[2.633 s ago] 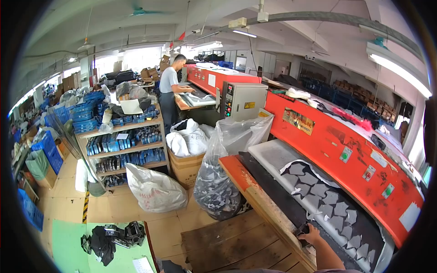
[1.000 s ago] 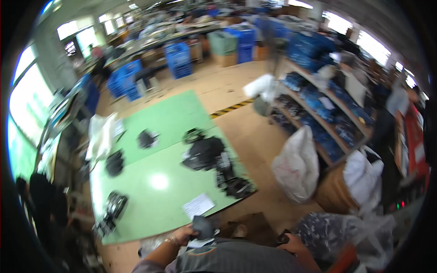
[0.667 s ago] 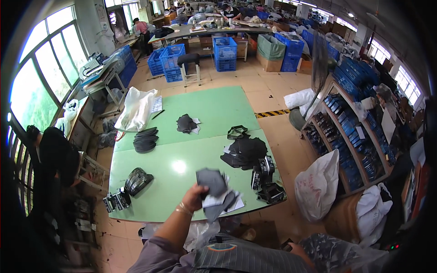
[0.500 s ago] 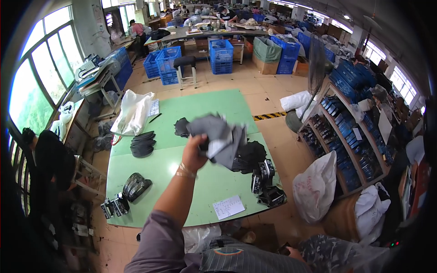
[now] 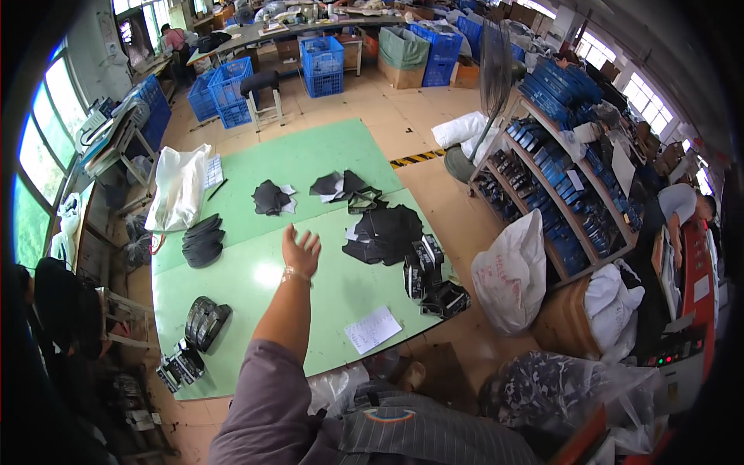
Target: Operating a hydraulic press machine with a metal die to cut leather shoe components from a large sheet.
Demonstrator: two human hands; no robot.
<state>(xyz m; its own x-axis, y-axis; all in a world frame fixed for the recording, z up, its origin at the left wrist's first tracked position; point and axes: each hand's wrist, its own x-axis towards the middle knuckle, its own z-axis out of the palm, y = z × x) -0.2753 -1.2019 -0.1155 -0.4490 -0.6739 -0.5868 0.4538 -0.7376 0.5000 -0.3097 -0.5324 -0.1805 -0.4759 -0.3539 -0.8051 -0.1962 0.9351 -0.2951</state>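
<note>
My left hand (image 5: 301,252) hovers over the middle of the green-topped table (image 5: 240,310), fingers spread and nothing in them. Beyond it lies a small pile of dark cut fabric pieces (image 5: 271,198) with a pale piece showing at its edge. Farther right is another dark and pale pile of pieces (image 5: 339,186). A larger heap of black pieces (image 5: 384,235) lies right of the hand, beside black metal cutting dies (image 5: 422,266). A fanned stack of dark curved pieces (image 5: 203,242) is at the left. My right hand is out of view.
More dies (image 5: 208,324) stand at the table's near left corner. A written paper sheet (image 5: 373,330) lies near the front edge. A white sack (image 5: 510,271) and a rack of blue dies (image 5: 558,201) stand at the right. Another person (image 5: 678,209) leans by a red machine (image 5: 701,310).
The grey pieces my left hand held are out of it, and piles now lie on the far part of the table. That hand has drawn back and opened. My right hand has left the view.
</note>
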